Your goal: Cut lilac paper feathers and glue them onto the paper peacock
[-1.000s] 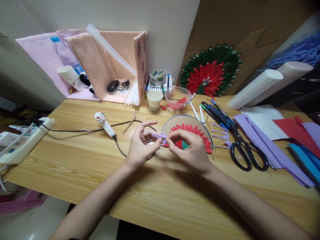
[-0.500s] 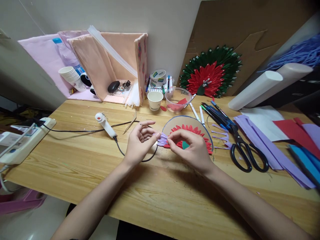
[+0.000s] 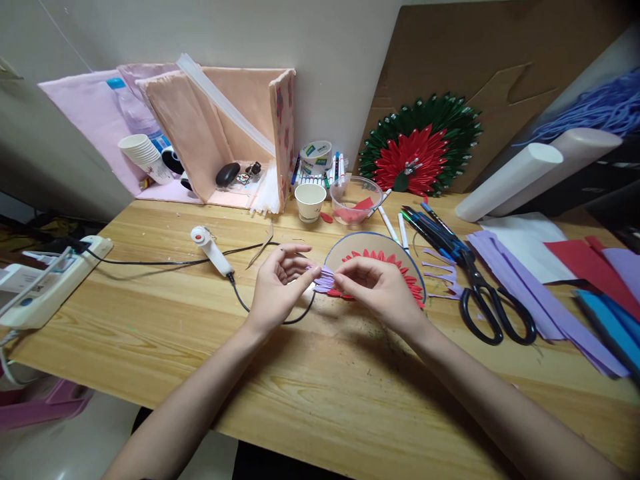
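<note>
Centre, fringed strip between left hand and right hand, disc behind; on table, power strip at left edge, scissors right, paper cup before tape roll, upper centre.

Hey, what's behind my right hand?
A round board with red petals on it shows past your right hand. The part the hand covers can't be seen.

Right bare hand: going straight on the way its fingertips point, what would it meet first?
The right hand would probably meet the thin, fringed purple paper at its fingertips first, with the left hand just beyond; exact depth is unclear in this single view.
</note>
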Demonstrator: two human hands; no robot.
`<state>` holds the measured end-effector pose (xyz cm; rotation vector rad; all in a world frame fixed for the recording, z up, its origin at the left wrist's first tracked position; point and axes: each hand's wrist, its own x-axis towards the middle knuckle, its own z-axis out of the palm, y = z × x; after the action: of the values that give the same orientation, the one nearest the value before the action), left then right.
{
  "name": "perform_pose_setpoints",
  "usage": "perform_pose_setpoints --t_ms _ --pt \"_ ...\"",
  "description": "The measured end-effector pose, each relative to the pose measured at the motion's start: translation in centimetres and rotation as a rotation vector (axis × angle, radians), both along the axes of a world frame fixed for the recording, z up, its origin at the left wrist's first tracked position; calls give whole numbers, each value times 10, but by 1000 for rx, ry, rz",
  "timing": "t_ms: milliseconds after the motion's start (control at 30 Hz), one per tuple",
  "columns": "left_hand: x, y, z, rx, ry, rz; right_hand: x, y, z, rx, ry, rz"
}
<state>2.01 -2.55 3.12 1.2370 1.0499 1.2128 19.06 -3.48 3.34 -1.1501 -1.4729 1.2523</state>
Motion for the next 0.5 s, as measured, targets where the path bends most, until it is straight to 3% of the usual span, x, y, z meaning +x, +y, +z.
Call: perform_pose_setpoints --t_ms 133,367,500 --pt "1 2 3 -106 -40 -27 2 -2 3 126 -111 -38" --pt "-1 4 8 -343 -106 -96 8 -3 3 702 -454 -45" --pt "-1 3 11 -362 -88 -49 9 -1 2 845 -541 -38"
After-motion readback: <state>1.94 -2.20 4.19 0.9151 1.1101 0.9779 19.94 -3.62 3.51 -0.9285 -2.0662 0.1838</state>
